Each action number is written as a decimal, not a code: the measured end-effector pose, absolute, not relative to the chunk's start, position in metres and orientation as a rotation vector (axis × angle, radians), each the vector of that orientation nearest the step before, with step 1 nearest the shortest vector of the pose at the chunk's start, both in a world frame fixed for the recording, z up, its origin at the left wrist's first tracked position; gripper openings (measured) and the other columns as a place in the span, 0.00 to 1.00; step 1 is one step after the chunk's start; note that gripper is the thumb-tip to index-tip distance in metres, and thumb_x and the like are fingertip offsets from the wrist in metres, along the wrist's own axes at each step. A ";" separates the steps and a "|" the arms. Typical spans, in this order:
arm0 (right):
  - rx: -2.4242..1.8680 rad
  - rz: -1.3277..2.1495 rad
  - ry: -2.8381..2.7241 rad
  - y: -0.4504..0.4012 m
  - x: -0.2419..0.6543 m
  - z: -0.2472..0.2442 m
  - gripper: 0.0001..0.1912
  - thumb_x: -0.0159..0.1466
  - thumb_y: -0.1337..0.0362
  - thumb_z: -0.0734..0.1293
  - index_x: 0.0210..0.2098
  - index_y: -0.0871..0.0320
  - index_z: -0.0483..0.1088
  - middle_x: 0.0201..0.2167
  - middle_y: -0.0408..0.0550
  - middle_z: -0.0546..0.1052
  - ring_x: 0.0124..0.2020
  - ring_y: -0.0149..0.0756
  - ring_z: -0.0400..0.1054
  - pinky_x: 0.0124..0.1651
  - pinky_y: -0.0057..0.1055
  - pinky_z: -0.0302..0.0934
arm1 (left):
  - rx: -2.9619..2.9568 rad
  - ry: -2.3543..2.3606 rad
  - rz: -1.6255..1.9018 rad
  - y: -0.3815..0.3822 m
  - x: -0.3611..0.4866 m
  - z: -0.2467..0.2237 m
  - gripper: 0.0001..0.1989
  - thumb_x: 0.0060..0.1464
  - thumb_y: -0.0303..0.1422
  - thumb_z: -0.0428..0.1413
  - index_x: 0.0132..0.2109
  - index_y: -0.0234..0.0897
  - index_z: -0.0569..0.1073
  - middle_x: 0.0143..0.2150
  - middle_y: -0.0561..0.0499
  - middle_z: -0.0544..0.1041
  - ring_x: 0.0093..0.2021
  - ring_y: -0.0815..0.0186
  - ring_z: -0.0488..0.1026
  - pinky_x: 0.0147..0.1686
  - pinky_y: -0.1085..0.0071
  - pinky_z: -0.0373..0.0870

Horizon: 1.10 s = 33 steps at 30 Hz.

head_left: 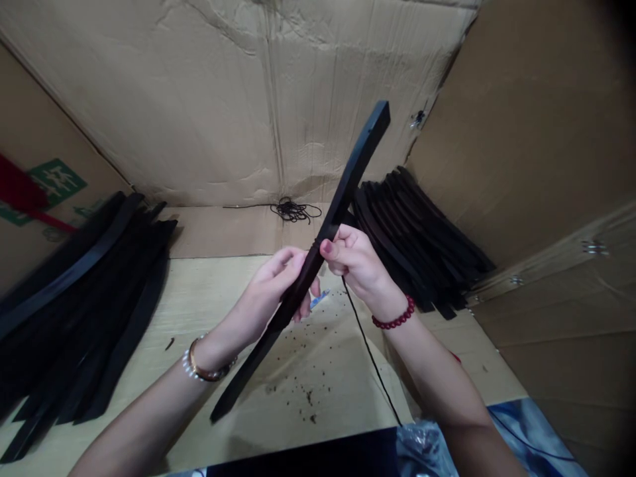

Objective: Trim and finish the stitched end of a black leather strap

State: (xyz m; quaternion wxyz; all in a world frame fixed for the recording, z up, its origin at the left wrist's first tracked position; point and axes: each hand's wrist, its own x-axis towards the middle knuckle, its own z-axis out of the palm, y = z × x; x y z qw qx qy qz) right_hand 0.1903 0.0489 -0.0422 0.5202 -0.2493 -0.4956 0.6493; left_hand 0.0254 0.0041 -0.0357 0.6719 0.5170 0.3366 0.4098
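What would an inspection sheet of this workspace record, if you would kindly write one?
Surface: pale tabletop with scattered dark crumbs.
Work pieces: dark strip, held slanting; left pile and right pile of similar strips.
Clutter: tangled dark cord at the back; small blue item, unclear.
Hands: left hand grips the strip; right hand closed beside it, hold unclear.
Cables: black cord below the right hand.
Surroundings: cardboard walls behind and at both sides; green sign at left.
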 end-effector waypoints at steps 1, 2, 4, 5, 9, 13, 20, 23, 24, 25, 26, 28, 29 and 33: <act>-0.611 1.538 -1.180 0.049 0.190 -0.041 0.24 0.47 0.54 0.81 0.24 0.58 0.63 0.14 0.30 0.56 0.14 0.18 0.39 0.17 0.25 0.30 | 1.211 0.801 0.991 0.003 0.027 -0.035 0.15 0.65 0.44 0.52 0.42 0.35 0.67 0.31 0.50 0.77 0.21 0.72 0.70 0.20 0.78 0.68; -0.616 1.527 -1.175 0.049 0.190 -0.041 0.24 0.48 0.54 0.81 0.24 0.58 0.63 0.14 0.30 0.56 0.15 0.18 0.38 0.17 0.25 0.30 | 1.245 0.825 1.036 0.002 0.029 -0.034 0.14 0.65 0.43 0.52 0.42 0.34 0.67 0.33 0.49 0.77 0.22 0.72 0.70 0.21 0.78 0.68; -0.598 1.539 -1.173 0.050 0.191 -0.041 0.23 0.49 0.55 0.80 0.24 0.58 0.63 0.14 0.30 0.55 0.15 0.18 0.37 0.17 0.25 0.30 | 1.255 0.815 1.063 0.000 0.028 -0.032 0.15 0.66 0.42 0.51 0.40 0.33 0.68 0.30 0.49 0.76 0.20 0.74 0.68 0.19 0.79 0.66; -0.584 1.558 -1.178 0.050 0.192 -0.042 0.22 0.50 0.54 0.79 0.24 0.58 0.64 0.14 0.30 0.54 0.15 0.18 0.37 0.18 0.26 0.31 | 1.225 0.791 1.044 0.000 0.027 -0.031 0.15 0.67 0.43 0.50 0.40 0.33 0.68 0.27 0.51 0.75 0.18 0.74 0.66 0.17 0.79 0.63; -0.505 1.684 -1.284 0.053 0.194 -0.047 0.20 0.53 0.49 0.77 0.31 0.60 0.72 0.14 0.31 0.53 0.16 0.20 0.37 0.19 0.27 0.32 | 1.052 0.634 0.807 0.002 0.018 -0.030 0.19 0.69 0.46 0.43 0.42 0.35 0.69 0.18 0.55 0.70 0.10 0.74 0.59 0.09 0.80 0.56; -0.475 1.696 -1.314 0.051 0.193 -0.048 0.25 0.51 0.46 0.77 0.37 0.60 0.74 0.16 0.33 0.60 0.15 0.20 0.39 0.18 0.27 0.32 | 1.046 0.543 0.663 0.006 0.016 -0.032 0.23 0.69 0.48 0.40 0.42 0.34 0.69 0.17 0.54 0.70 0.08 0.72 0.60 0.08 0.80 0.56; -0.641 1.478 -1.159 0.048 0.186 -0.044 0.23 0.49 0.55 0.80 0.24 0.58 0.63 0.13 0.30 0.55 0.14 0.19 0.38 0.17 0.26 0.31 | 1.315 0.843 1.054 0.001 0.027 -0.033 0.13 0.64 0.41 0.55 0.42 0.36 0.64 0.33 0.51 0.77 0.21 0.74 0.70 0.21 0.78 0.68; -0.648 1.503 -1.163 0.047 0.185 -0.044 0.24 0.49 0.52 0.80 0.25 0.58 0.64 0.13 0.30 0.55 0.15 0.19 0.38 0.18 0.26 0.32 | 1.237 0.760 1.010 0.001 0.023 -0.030 0.11 0.65 0.40 0.53 0.42 0.36 0.65 0.29 0.52 0.75 0.16 0.77 0.62 0.15 0.81 0.59; -0.638 1.519 -1.171 0.045 0.185 -0.044 0.23 0.49 0.50 0.79 0.27 0.58 0.66 0.13 0.30 0.55 0.15 0.19 0.38 0.18 0.26 0.32 | 1.183 0.707 0.959 0.002 0.021 -0.030 0.12 0.65 0.41 0.52 0.43 0.36 0.66 0.27 0.52 0.74 0.14 0.77 0.59 0.13 0.82 0.57; -0.623 1.532 -1.181 0.044 0.185 -0.044 0.23 0.51 0.49 0.78 0.29 0.59 0.68 0.14 0.30 0.55 0.15 0.20 0.38 0.19 0.27 0.32 | 1.128 0.654 0.904 0.003 0.018 -0.029 0.12 0.66 0.42 0.51 0.44 0.36 0.67 0.25 0.53 0.73 0.13 0.77 0.58 0.12 0.82 0.55; -0.608 1.542 -1.190 0.043 0.185 -0.044 0.23 0.52 0.48 0.77 0.31 0.59 0.70 0.14 0.30 0.55 0.16 0.20 0.39 0.19 0.27 0.33 | 1.077 0.606 0.857 0.004 0.016 -0.028 0.13 0.66 0.42 0.50 0.45 0.36 0.68 0.24 0.53 0.72 0.12 0.77 0.56 0.11 0.82 0.55; -0.584 1.553 -1.197 0.042 0.184 -0.044 0.24 0.53 0.46 0.77 0.34 0.60 0.72 0.14 0.31 0.54 0.16 0.21 0.40 0.20 0.27 0.33 | 0.994 0.517 0.786 0.006 0.010 -0.029 0.14 0.67 0.42 0.49 0.45 0.35 0.69 0.22 0.54 0.71 0.11 0.77 0.54 0.10 0.83 0.54; -0.570 1.563 -1.202 0.041 0.184 -0.044 0.25 0.52 0.46 0.76 0.35 0.60 0.73 0.14 0.31 0.54 0.16 0.21 0.40 0.20 0.28 0.33 | 0.956 0.472 0.754 0.007 0.008 -0.030 0.15 0.67 0.42 0.48 0.45 0.35 0.70 0.21 0.54 0.70 0.11 0.77 0.53 0.10 0.83 0.54; -0.478 1.630 -1.244 0.043 0.182 -0.047 0.25 0.52 0.46 0.77 0.37 0.60 0.75 0.14 0.32 0.57 0.15 0.20 0.41 0.18 0.27 0.31 | 0.786 0.287 0.559 0.010 0.004 -0.037 0.20 0.68 0.43 0.43 0.43 0.36 0.74 0.17 0.55 0.65 0.09 0.77 0.48 0.08 0.83 0.51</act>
